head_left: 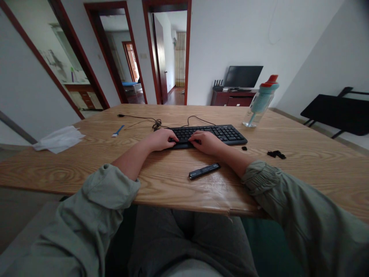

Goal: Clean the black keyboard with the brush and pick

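A black keyboard (230, 133) lies on the wooden table in front of me, with some keys hidden under my hands. My left hand (162, 139) is at its front left part, fingers curled together near the bottom row. Close by on the right, my right hand (206, 142) has thumb and fingers pinched at the same row. Whatever small part sits between the fingertips is too dark to make out. Nearer to me rests a dark, narrow box-cutter-like object (204, 171). Small black pieces, perhaps keycaps (276, 154), lie in a pile to the right, and one more piece (244, 148) is beside the keyboard.
A water bottle (261, 102) with a red cap stands behind the keyboard's right end. Left of the keyboard are its tangled cable (157, 124), a small blue brush (118, 131) and white tissue (61, 139). The table's front edge (184, 207) is close to my lap.
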`<state>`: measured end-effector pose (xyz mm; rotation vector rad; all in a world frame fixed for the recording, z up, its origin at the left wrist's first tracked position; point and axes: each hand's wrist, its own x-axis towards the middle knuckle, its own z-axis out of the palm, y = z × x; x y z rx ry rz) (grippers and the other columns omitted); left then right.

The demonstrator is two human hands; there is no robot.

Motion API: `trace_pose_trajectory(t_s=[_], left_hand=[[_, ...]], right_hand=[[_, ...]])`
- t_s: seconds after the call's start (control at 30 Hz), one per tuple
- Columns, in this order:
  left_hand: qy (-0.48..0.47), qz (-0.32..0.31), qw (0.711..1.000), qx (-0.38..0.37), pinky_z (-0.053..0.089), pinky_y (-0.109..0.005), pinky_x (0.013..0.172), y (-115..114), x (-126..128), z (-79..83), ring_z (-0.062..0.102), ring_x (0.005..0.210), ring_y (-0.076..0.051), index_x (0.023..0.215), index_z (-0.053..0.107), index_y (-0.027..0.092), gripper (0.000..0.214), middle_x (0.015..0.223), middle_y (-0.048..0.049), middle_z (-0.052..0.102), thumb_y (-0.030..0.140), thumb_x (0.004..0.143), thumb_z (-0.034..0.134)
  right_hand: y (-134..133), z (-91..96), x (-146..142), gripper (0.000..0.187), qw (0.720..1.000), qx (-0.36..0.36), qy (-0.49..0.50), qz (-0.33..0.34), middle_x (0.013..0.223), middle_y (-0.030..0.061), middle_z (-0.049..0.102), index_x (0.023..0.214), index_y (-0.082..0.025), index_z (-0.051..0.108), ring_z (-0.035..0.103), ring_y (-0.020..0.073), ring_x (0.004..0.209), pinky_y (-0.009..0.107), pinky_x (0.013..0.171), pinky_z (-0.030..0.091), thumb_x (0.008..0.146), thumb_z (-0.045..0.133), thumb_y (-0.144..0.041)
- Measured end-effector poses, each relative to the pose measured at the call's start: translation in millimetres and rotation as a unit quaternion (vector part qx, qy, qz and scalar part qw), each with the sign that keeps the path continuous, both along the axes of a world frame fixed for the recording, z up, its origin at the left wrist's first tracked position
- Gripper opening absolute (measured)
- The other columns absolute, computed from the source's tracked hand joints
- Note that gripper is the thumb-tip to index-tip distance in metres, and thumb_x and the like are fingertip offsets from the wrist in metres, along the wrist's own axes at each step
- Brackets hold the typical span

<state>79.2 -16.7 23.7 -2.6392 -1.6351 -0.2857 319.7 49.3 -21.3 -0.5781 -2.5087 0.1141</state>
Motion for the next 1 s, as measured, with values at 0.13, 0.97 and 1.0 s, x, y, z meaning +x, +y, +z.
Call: trace_pose_trajectory(t_s=[0.13, 0.97, 1.0], left_hand=[[-0.002, -0.003, 1.000, 0.001, 0.051, -0.024, 0.091, 0.7, -0.6, -0.8, 0.068, 0.096, -0.016, 0.109, 0.078, 0.020, 0.030, 0.108, -0.0054, 0.076, 0.021, 0.085, 0.060], [-0.016, -0.003, 1.000, -0.002, 0.050, -0.026, 0.093, -0.6, -1.7, -0.4, 0.069, 0.095, -0.017, 0.107, 0.079, 0.022, 0.028, 0.105, -0.0050, 0.077, 0.024, 0.087, 0.060], [-0.013, -0.006, 1.000, 0.004, 0.051, -0.026, 0.092, -0.2, -2.2, -0.5, 0.068, 0.095, -0.017, 0.107, 0.079, 0.022, 0.028, 0.106, -0.0052, 0.076, 0.024, 0.086, 0.060]], right_hand=[[-2.1, 0.7, 0.5, 0.025, 1.000, 0.008, -0.001, -0.006, 0.106, 0.0099, 0.074, 0.104, -0.015, 0.077, 0.068, 0.0215, 0.098, 0.032, 0.093, 0.050, 0.089, 0.058, -0.013], [5.3, 3.8, 8.6, 0.032, 1.000, -0.009, -0.018, 0.006, 0.112, 0.0075, 0.076, 0.110, -0.019, 0.079, 0.070, 0.0218, 0.105, 0.035, 0.099, 0.052, 0.088, 0.056, -0.010], [5.1, 3.7, 8.6, 0.032, 1.000, -0.006, -0.018, 0.009, 0.113, 0.0078, 0.076, 0.110, -0.019, 0.079, 0.070, 0.0217, 0.105, 0.035, 0.099, 0.052, 0.088, 0.057, -0.011]])
